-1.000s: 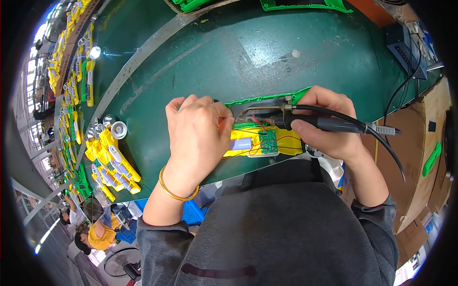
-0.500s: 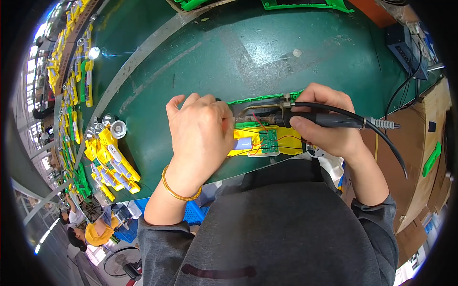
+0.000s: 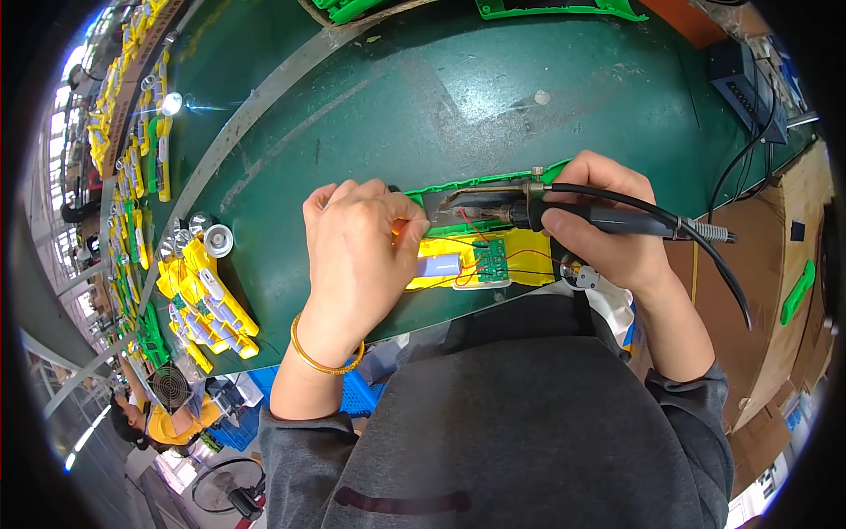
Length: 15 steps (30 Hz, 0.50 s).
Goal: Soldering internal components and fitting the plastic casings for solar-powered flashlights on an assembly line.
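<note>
My right hand (image 3: 608, 216) grips a soldering iron (image 3: 608, 220) with a black handle, a bent metal solder feed tube and a black cable; its tip points left. Under the tip lies a yellow housing (image 3: 529, 256) with a purple cylindrical battery (image 3: 439, 266), a green circuit board (image 3: 490, 262) and red and black wires. A green housing part (image 3: 493, 183) runs along its far side. My left hand (image 3: 352, 247) is at the housing's left end, thumb and fingers pinched close to the tip; what they hold is hidden. A lamp head (image 3: 577, 275) sits by my right wrist.
Several yellow assemblies (image 3: 211, 295) with round reflectors stand at left on the green table (image 3: 370, 115). More line the far left edge. A blue power box (image 3: 747, 93) stands at the far right, above cardboard (image 3: 740, 264). A person in yellow (image 3: 181, 423) is at lower left.
The yellow housing and my left hand have shifted slightly left. The left-hand pinch has turned a little, and the soldering iron stays close to the same spot. The person at lower left has moved.
</note>
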### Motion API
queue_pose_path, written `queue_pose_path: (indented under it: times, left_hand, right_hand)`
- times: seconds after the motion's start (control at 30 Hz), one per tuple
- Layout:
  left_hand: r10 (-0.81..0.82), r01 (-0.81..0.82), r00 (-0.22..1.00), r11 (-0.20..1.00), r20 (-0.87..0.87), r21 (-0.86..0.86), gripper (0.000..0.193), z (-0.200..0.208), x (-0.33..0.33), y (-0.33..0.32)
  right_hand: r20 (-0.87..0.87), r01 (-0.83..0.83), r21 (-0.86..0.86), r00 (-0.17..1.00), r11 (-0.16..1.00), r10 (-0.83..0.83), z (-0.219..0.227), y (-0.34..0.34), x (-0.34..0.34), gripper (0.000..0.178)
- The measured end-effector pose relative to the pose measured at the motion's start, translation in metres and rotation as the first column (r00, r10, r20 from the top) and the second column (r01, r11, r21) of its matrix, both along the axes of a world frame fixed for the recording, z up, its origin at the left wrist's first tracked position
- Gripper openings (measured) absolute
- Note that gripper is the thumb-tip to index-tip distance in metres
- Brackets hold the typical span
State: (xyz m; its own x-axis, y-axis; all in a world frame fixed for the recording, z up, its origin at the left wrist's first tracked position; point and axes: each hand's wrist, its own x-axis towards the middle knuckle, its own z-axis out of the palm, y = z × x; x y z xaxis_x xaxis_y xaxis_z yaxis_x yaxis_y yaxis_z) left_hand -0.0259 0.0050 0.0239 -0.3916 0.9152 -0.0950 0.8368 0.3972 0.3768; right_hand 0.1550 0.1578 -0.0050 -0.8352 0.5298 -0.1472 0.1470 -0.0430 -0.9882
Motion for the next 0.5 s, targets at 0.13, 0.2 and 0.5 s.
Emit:
queue_pose_path:
  times: [0.13, 0.2, 0.5]
  left_hand:
    - [0.001, 0.0, 0.998, 1.0, -0.07, 0.012, 0.004, 0.0015, 0.006, 0.0023]
    - [-0.019, 0.016, 0.993, 1.0, -0.115, -0.027, 0.004, 0.0037, 0.0075, 0.0043]
    - [-0.025, 0.024, 0.989, 1.0, -0.146, -0.013, 0.006, 0.0021, 0.0075, 0.0047]
  right_hand:
    - [0.021, 0.008, -0.05, 1.0, 0.999, -0.007, 0.0026, -0.0009, 0.0008, 0.013]
    - [-0.001, -0.007, -0.01, 1.0, 1.0, 0.007, 0.0021, -0.001, 0.0002, 0.013]
    - [0.017, -0.041, 0.06, 0.999, 0.997, 0.04, 0.004, -0.0021, -0.0038, 0.012]
